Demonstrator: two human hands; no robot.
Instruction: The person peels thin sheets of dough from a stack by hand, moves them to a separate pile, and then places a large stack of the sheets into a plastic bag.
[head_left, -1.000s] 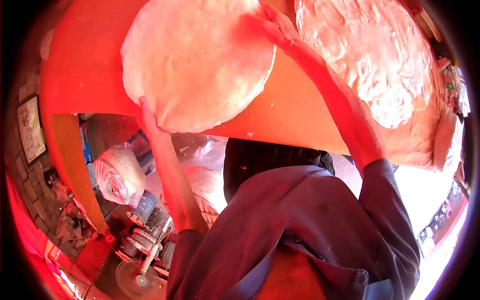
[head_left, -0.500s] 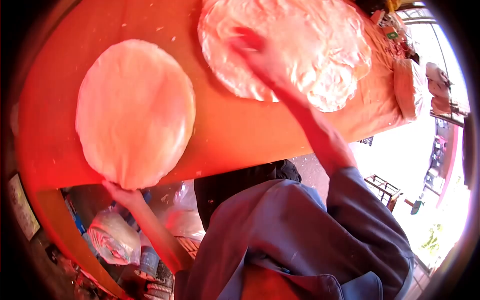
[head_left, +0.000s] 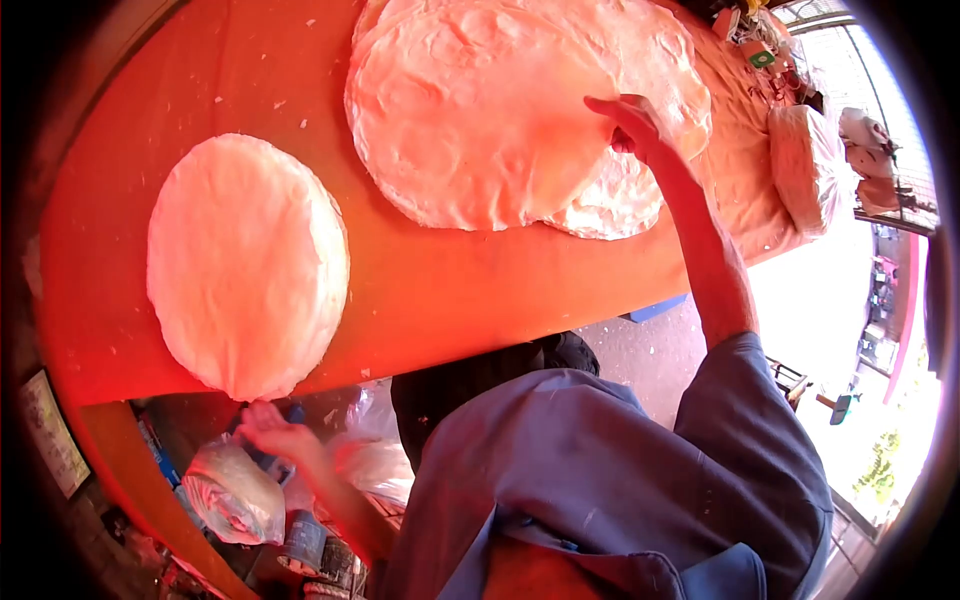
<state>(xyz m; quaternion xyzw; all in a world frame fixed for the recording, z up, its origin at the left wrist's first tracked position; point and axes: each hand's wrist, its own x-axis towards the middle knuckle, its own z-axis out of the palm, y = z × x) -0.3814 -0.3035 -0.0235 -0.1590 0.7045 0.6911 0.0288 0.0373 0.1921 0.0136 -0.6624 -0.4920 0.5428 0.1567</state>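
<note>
Your right hand (head_left: 635, 125) has its fingers (head_left: 608, 105) closed on the rim of the top sheet (head_left: 470, 120), thumb side under the edge, at the side nearest your arm. That looks like a sensible hold for something this thin and floppy: gripped at the rim, the face stays uncreased. The sheet lies flat, face up, on the stack (head_left: 625, 195), whose lower rounds show past it on the right. It is near enough round that no real long axis shows, and it points nowhere in particular.

Your left hand (head_left: 268, 435) hangs below the near edge of the worktop (head_left: 440, 290), its fingers loosely spread and holding nothing. It is just under the single round (head_left: 245, 265), which lies apart from the stack. That round reads as an oval, with its long axis running from the far side toward you and its near end seeming to overhang the edge slightly.

Below the worktop sits a wrapped bundle (head_left: 235, 495).
</note>
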